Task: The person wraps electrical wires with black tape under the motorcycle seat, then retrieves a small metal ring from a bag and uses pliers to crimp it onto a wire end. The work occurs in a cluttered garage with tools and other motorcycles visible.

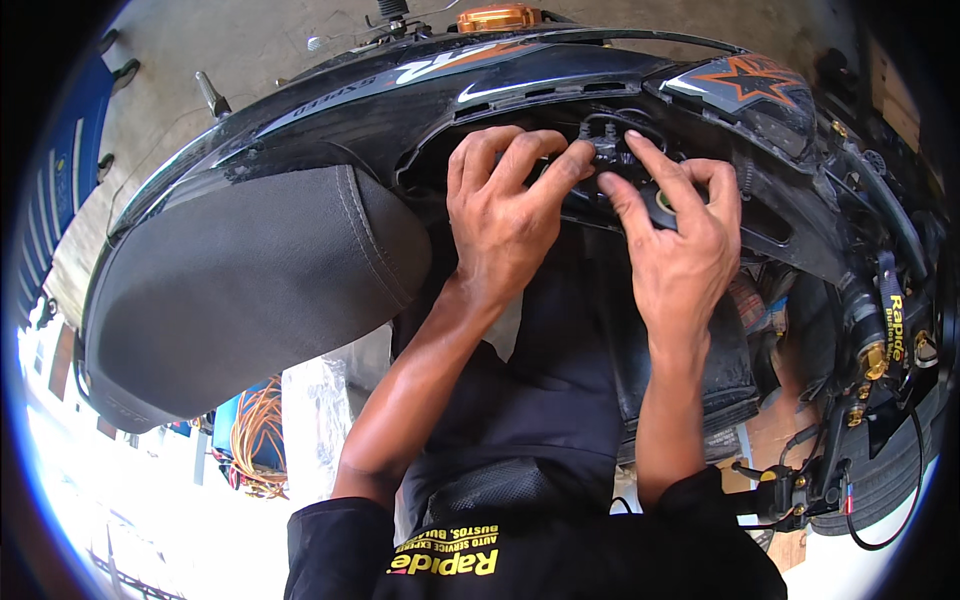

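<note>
One black motorbike spreads across the room, its one seat bulging left of the two hands, one blue cabinet and one orange coil beyond. Between left hand, fingers curled, and right hand, thumb and forefinger parted, sits one black part; I can't tell whether either pinches it.

Glossy black is shown by the block. The seat is covered in dark grey and crossed by pale stitching. The black side panel is marked with white and orange graphics. The dark star is outlined in orange. The cap is tinted orange-gold, the cabinet is coloured blue, and the black shirt is printed in yellow.
</note>
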